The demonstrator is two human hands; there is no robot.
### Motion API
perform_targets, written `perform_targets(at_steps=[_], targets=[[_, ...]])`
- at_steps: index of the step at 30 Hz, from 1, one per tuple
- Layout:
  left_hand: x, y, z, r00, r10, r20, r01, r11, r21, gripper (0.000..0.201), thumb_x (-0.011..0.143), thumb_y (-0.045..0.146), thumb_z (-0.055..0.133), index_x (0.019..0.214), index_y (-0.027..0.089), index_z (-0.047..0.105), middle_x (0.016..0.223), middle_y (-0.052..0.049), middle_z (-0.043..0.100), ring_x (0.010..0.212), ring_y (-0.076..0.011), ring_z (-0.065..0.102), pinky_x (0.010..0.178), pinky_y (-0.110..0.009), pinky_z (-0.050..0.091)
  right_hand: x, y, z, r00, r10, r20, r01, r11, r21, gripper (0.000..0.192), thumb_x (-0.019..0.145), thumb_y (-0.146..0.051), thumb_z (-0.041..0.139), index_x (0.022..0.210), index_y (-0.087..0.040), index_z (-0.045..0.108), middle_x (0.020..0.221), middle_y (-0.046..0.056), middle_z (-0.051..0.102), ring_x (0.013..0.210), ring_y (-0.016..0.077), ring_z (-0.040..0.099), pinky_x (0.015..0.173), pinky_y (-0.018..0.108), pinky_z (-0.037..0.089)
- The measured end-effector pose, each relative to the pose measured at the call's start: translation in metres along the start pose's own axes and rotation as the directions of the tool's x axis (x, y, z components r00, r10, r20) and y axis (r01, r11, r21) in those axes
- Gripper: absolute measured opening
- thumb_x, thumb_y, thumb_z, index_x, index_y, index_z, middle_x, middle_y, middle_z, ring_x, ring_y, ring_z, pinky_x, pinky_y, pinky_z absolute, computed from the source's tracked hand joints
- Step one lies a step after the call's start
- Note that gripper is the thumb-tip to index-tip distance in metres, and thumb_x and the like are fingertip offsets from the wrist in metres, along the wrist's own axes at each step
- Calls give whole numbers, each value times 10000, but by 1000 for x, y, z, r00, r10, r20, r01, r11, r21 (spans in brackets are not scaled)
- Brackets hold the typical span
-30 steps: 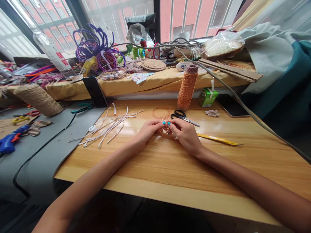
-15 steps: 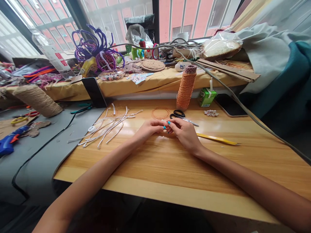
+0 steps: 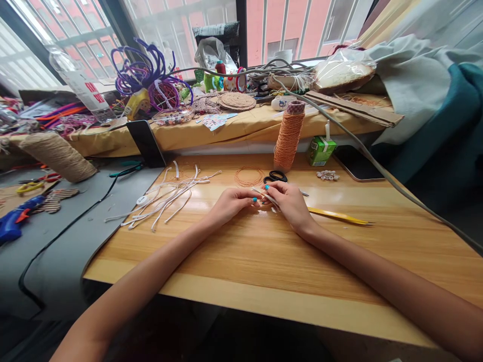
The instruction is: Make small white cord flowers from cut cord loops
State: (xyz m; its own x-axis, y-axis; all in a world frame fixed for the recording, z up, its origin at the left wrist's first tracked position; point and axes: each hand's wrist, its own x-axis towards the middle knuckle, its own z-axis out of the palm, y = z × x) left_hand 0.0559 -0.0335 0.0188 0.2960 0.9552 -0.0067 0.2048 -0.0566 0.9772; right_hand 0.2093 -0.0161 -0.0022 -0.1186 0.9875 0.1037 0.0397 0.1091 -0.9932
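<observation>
Far to my left a blue glue gun (image 3: pixel 13 222) lies on the grey mat (image 3: pixel 56 251), and behind it a fat cone of jute twine (image 3: pixel 56 153) lies tipped on its side. Nearer in, a loose scatter of white strips (image 3: pixel 169 193) spreads over the wooden tabletop (image 3: pixel 264 261). My left hand (image 3: pixel 230 203) rests on the tabletop just right of those strips, its fingers curled in and pinched on one end of a short white strip (image 3: pixel 265 196). My right hand (image 3: pixel 290 203) meets it fingertip to fingertip, closed on the same strip, which runs slantwise between the two hands; a bit of orange cord seems to be caught there as well, though it is too small for me to tell how it sits. Just beyond my hands lies a flat coil of orange cord (image 3: pixel 249 176), and beside it the black-handled scissors (image 3: pixel 277 177), partly hidden behind my right hand. The tall spool of orange cord (image 3: pixel 289 136) stands upright behind them, with a green juice carton (image 3: pixel 321 149) to its right and a small cluster of shells (image 3: pixel 327 175) in front of that. A yellow strip-like tool (image 3: pixel 335 215) lies flat beside my right wrist.
</observation>
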Motion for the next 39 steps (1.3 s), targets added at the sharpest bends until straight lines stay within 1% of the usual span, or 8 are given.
perform_targets(at_steps=[7, 13, 17, 21, 25, 32, 36, 39], targets=[[-1, 0, -3, 998, 62, -13, -59, 979, 195, 221, 677, 155, 496, 797, 162, 682, 819, -23, 669, 769, -145, 569, 724, -231, 400, 3, 1, -1, 996, 77, -46, -73, 994, 76, 143, 696, -280, 545, 731, -145, 578, 655, 22, 601, 567, 116, 579, 564, 256, 475], [0, 1, -6, 996, 76, 39, -85, 934, 346, 233, 696, 142, 464, 810, 146, 667, 823, -17, 670, 759, -134, 576, 698, -213, 406, 4, 1, -2, 988, 95, -126, -75, 985, 155, 121, 683, -243, 533, 730, -146, 589, 643, -5, 585, 560, 87, 562, 560, 219, 447], [0, 2, -7, 994, 92, 57, -108, 883, 456, 249, 703, 116, 454, 834, 130, 665, 768, -26, 676, 699, -121, 582, 649, -197, 413, 5, 1, -2, 980, 122, -157, -84, 970, 228, 103, 658, -221, 543, 702, -143, 594, 613, -22, 573, 526, 58, 525, 539, 188, 418], [-2, 3, -7, 982, 155, 103, -186, 800, 570, 249, 722, 108, 458, 850, 137, 669, 744, -28, 681, 663, -113, 585, 622, -187, 407, 5, -2, -1, 978, 151, -146, -104, 952, 286, 80, 644, -182, 530, 670, -132, 588, 575, -27, 561, 496, 52, 513, 522, 182, 417], [-3, 4, -5, 957, 238, 166, -287, 695, 660, 240, 746, 113, 452, 831, 144, 675, 747, -35, 682, 649, -112, 586, 601, -184, 397, 5, -5, 0, 975, 177, -136, -123, 934, 335, 76, 642, -140, 510, 653, -123, 583, 543, -26, 559, 480, 50, 516, 517, 177, 427], [-8, 7, -6, 896, 340, 286, -439, 574, 691, 237, 745, 91, 460, 854, 128, 667, 739, -54, 666, 645, -107, 573, 600, -178, 404, 5, -7, 2, 972, 196, -130, -140, 925, 353, 81, 638, -110, 506, 647, -113, 587, 520, -23, 557, 457, 48, 512, 488, 170, 429], [-6, 10, -9, 885, 306, 350, -462, 494, 736, 232, 754, 80, 454, 854, 120, 659, 703, -52, 637, 631, -104, 555, 598, -183, 408, 7, -2, 1, 978, 172, -120, -126, 939, 320, 89, 646, -134, 516, 680, -116, 595, 533, -21, 566, 466, 53, 518, 498, 178, 437], [-8, 13, -9, 905, 222, 362, -422, 365, 830, 233, 773, 101, 443, 872, 155, 646, 738, -52, 633, 684, -132, 563, 613, -218, 423, 8, 2, 0, 985, 135, -106, -103, 959, 265, 97, 654, -172, 524, 697, -127, 598, 549, -22, 566, 474, 60, 523, 492, 185, 434]])
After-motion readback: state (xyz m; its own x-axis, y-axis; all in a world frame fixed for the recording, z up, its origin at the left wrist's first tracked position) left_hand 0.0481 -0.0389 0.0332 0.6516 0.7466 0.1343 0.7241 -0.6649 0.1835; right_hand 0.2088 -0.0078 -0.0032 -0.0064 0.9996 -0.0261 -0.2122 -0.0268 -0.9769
